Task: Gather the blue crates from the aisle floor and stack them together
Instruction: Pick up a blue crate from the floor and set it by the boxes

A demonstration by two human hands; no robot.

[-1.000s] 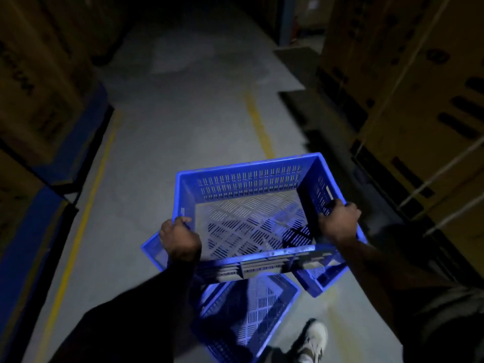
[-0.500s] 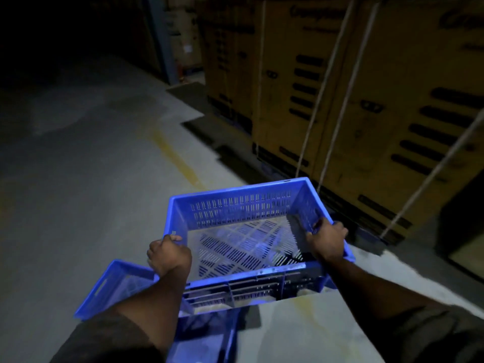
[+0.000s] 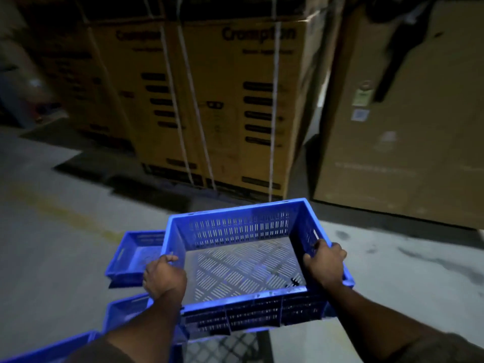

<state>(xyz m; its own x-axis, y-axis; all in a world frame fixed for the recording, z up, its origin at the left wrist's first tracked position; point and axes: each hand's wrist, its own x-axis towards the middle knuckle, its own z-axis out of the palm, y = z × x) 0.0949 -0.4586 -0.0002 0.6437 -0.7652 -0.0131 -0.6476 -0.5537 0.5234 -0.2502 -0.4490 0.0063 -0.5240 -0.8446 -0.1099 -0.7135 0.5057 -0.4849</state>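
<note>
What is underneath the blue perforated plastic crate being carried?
Under the held blue slotted plastic crate, more blue plastic crates sit on the grey concrete floor, poking out left and below. How many, and whether stacked, is hidden.

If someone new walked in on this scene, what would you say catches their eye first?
Most striking is the bright blue crate held up at centre, the left hand and right hand gripping its side rims. Behind it, tall strapped cardboard boxes printed "Crompton" fill the background. More blue crates lie low on the left: a shallow one on the grey floor.
</note>
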